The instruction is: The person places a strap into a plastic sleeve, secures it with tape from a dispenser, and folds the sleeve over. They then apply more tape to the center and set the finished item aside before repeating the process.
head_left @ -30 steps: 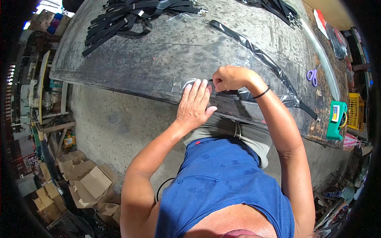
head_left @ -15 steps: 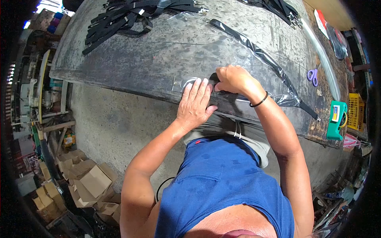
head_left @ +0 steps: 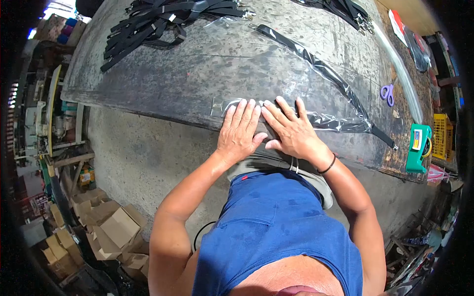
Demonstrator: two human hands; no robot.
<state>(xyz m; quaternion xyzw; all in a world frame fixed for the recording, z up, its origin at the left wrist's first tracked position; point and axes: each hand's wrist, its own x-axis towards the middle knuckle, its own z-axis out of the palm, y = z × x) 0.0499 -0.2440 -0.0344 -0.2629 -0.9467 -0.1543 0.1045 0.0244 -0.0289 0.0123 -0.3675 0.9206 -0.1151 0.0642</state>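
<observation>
A black strap in a clear plastic sleeve (head_left: 340, 121) lies along the table's near edge, its sleeve end showing left of my hands. My left hand (head_left: 239, 129) rests flat on it, fingers extended and thumb out. Beside it, my right hand (head_left: 292, 129) also lies flat with fingers spread, pressing the sleeve to the table. Both hands are open, and the part of the strap under them is hidden. From the right end, another black length in clear plastic (head_left: 316, 61) runs diagonally up to a metal clip near the table's middle.
Black straps with metal clips (head_left: 158, 24) are heaped at the far left, more straps (head_left: 345, 12) at the far right. Purple scissors (head_left: 387, 94), a green tape dispenser (head_left: 418, 148) and a long clear plastic roll (head_left: 402, 74) lie on the right. Cardboard boxes (head_left: 118, 229) sit on the floor.
My right hand has opened from a closed grip on the strap and now lies flat with fingers spread. My left hand has stayed nearly in place.
</observation>
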